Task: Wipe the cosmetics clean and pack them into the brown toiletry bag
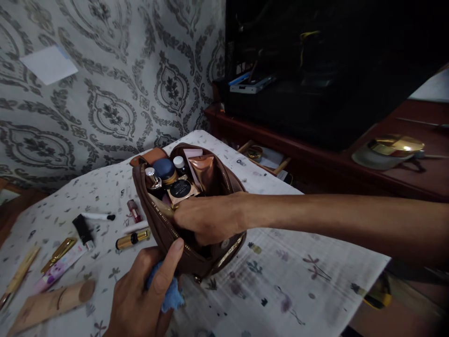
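Observation:
A brown zippered makeup bag stands unzipped on the table. My right hand reaches down into it, its fingers hidden inside. Beside the bag's near left edge, my left hand is closed around a crumpled blue cloth, its thumb resting along the bag's rim. Packed in the bag's far end are a jar with a dark blue lid, a small white-capped bottle, a silver-capped bottle, a box with a black round label and a shiny copper tube.
Left of the bag, the patterned tablecloth carries a lip gloss, a gold and black tube, a white brush, a gold clip and a beige tube. A dark red cabinet with a black screen stands behind.

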Available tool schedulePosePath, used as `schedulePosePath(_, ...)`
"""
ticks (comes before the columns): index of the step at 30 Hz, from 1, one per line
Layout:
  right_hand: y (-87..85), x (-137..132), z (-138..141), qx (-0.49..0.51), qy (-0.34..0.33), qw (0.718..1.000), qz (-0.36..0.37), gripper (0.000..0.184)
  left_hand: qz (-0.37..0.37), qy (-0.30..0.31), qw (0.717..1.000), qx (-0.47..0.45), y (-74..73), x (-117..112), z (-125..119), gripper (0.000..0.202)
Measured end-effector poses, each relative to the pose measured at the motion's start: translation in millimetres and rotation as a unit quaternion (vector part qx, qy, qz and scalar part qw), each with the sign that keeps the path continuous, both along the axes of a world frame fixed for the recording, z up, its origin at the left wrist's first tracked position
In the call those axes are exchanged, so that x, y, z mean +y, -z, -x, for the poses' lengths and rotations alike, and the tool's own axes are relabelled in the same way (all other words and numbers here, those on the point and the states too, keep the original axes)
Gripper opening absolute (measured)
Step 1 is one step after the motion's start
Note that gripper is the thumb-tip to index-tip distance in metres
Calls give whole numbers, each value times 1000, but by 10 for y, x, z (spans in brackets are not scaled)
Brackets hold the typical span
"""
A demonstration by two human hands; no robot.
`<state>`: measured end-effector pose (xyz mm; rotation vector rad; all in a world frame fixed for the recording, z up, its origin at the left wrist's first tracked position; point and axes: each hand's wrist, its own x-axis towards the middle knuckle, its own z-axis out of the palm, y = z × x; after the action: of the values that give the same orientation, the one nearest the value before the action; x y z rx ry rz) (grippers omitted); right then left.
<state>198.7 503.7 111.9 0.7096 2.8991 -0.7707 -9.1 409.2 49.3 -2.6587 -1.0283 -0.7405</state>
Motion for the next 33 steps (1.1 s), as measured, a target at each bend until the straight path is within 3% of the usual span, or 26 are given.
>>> schedulePosePath(7, 41, -29, 35, 18, 19, 997, -78, 19, -15, 33, 999, 27, -21, 63, 47, 69)
schedulePosePath(10, 30, -17, 53, -7, 13, 995, -96, 22, -12, 2, 1000, 6, -3, 31, 19, 65)
schedulePosePath(16, 60, 42, -23, 12, 40, 999, -23, 14, 7, -13, 1000, -14, 20, -18, -6, 64)
schedulePosePath(21, -36, 40, -73, 21, 53, 997, 45, 15, 5, -3, 1000, -17, 12, 6, 12, 64)
schedulePosePath(33, -156, 38, -143, 55, 72, 994, 60, 24, 14, -3, 999, -35, 39, 8, 12, 64)
